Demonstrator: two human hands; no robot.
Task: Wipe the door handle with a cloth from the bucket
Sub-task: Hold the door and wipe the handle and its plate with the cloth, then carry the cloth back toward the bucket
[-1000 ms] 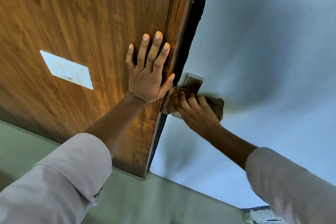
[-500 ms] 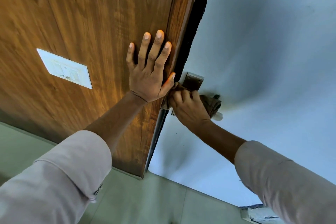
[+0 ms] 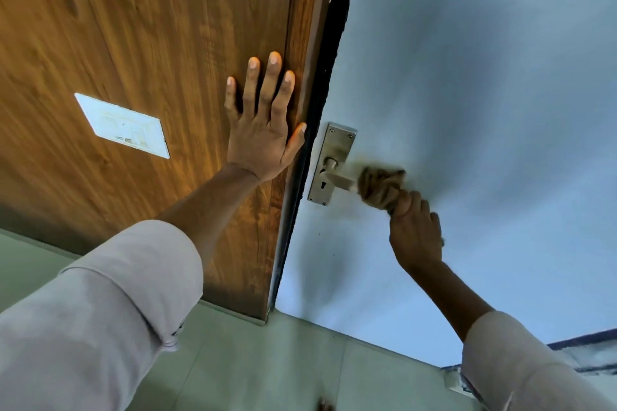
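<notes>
A silver lever door handle (image 3: 339, 178) on a metal backplate (image 3: 334, 157) sits at the left edge of a pale blue-grey door (image 3: 484, 93). A bunched brown cloth (image 3: 380, 185) wraps the handle's outer end. My right hand (image 3: 415, 230) grips the cloth from below and to the right. Flat on the brown wooden panel (image 3: 150, 43), my left hand (image 3: 263, 123) rests with its fingers spread, just left of the door's dark edge. No bucket shows in this view.
A white switch plate (image 3: 122, 125) is mounted on the wooden panel to the left. Pale green floor tiles (image 3: 267, 367) run along the bottom. A dark-edged white object (image 3: 591, 352) shows at the lower right corner.
My right hand has slid the cloth rightward along the lever, from the backplate to the handle's outer end, uncovering the backplate and lever base. My left hand stays flat on the wood.
</notes>
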